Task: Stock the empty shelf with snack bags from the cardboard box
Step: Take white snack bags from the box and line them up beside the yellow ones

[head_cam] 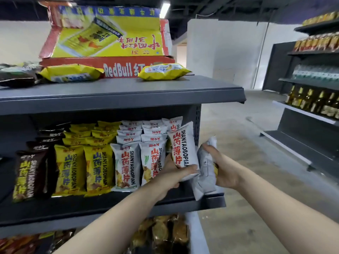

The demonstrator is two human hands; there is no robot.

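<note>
Ideally the left hand (172, 173), gripping a white bag (183, 147), stands it upright at the shelf (128, 204) right end before the right hand (223, 167), clutching another bag (205, 173), follows.

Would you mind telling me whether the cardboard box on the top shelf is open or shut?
Open: the cardboard box has its yellow flap raised upright above the red side.

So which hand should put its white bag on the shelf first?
Left. The left hand already holds its white bag upright at the end of the white row, over the shelf. The right hand holds its bag tilted, out past the shelf's end.
</note>
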